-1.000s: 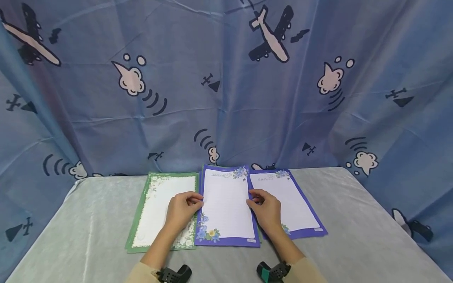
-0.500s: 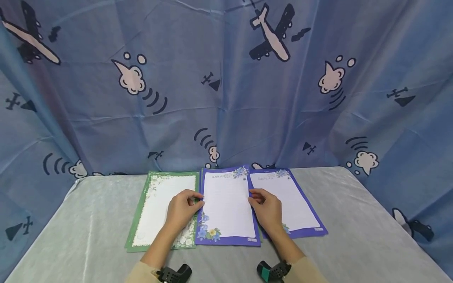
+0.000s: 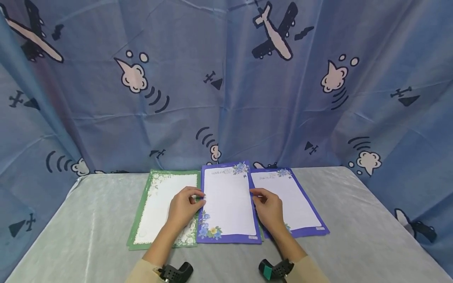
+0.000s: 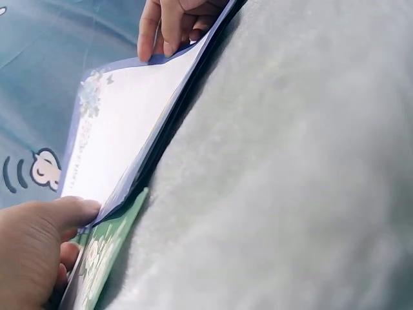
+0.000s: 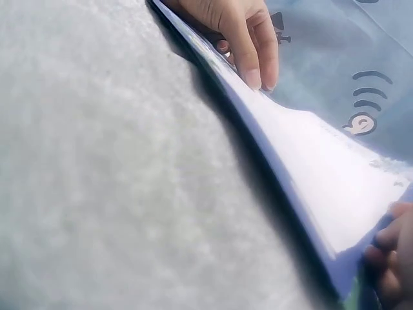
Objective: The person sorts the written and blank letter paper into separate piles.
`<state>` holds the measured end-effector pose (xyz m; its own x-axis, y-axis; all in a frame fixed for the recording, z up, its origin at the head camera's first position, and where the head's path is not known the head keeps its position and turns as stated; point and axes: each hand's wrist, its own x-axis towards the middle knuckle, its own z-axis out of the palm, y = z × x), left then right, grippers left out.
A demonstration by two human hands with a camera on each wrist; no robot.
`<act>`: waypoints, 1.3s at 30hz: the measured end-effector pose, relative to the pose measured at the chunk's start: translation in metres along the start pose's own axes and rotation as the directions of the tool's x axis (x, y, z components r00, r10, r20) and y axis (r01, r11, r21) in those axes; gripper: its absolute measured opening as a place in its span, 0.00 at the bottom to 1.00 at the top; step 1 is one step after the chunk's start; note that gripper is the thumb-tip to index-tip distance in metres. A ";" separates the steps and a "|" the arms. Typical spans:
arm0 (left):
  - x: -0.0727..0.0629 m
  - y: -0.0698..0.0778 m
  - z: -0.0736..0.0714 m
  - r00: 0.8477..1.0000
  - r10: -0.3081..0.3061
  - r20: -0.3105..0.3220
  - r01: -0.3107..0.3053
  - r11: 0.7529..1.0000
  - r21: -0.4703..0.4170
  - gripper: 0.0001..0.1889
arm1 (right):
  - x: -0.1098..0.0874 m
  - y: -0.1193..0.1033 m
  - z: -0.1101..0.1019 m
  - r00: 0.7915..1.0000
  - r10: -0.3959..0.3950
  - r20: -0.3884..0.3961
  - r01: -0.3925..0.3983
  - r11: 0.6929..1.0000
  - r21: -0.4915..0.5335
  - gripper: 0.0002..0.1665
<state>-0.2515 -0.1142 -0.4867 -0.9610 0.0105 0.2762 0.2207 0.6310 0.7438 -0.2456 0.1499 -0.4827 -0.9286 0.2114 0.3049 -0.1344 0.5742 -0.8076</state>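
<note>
A stack of purple-bordered writing paper (image 3: pixel 228 204), with blue flowers at two corners, lies in the middle of the head view. My left hand (image 3: pixel 183 208) pinches its left edge; in the left wrist view the thumb (image 4: pixel 80 210) lies on top, with the other fingers below. My right hand (image 3: pixel 269 210) holds the right edge between thumb and fingers, partly cut off in the right wrist view. The surface bows slightly between the hands, and several layers show along the near edge. Green-bordered paper (image 3: pixel 153 208) lies on the left, partly under the left forearm.
More purple-bordered paper (image 3: pixel 288 204) lies slanted on the right, overlapped by the middle stack. Everything rests on a grey cloth-covered table (image 3: pixel 106 236). A blue curtain (image 3: pixel 177 98) printed with planes hangs close behind the table's far edge.
The head view has shifted slightly. The middle stack's far edge now sits a little higher against the curtain. My right thumb has drawn back from the paper's face to its edge.
</note>
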 end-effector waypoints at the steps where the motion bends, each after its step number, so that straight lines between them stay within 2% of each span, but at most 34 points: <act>1: 0.000 0.001 0.000 1.000 0.001 0.002 -0.001 1.000 0.005 0.07 | 0.000 0.000 0.000 1.000 0.001 0.000 -0.001 1.000 0.001 0.13; 10: 0.000 0.000 0.000 1.000 -0.008 -0.001 0.008 1.000 0.026 0.06 | 0.001 -0.003 -0.001 0.999 0.052 0.016 -0.052 0.998 0.038 0.14; 25: -0.001 0.001 0.001 1.000 -0.018 -0.002 0.018 1.000 0.016 0.10 | 0.000 -0.003 -0.001 0.996 0.083 0.019 -0.084 0.990 0.117 0.16; 30: -0.001 0.000 0.001 1.000 -0.006 -0.010 0.006 1.000 0.028 0.09 | 0.000 -0.003 -0.003 0.994 0.105 0.037 -0.110 0.981 0.160 0.16; 39: 0.000 -0.001 0.000 1.000 0.016 -0.022 -0.016 1.000 -0.007 0.09 | 0.000 -0.002 -0.003 0.993 0.107 0.044 -0.113 0.980 0.165 0.16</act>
<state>-0.2515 -0.1148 -0.4881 -0.9534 0.0036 0.3017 0.2376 0.6251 0.7435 -0.2446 0.1512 -0.4793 -0.9521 0.2364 0.1939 -0.0837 0.4084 -0.9089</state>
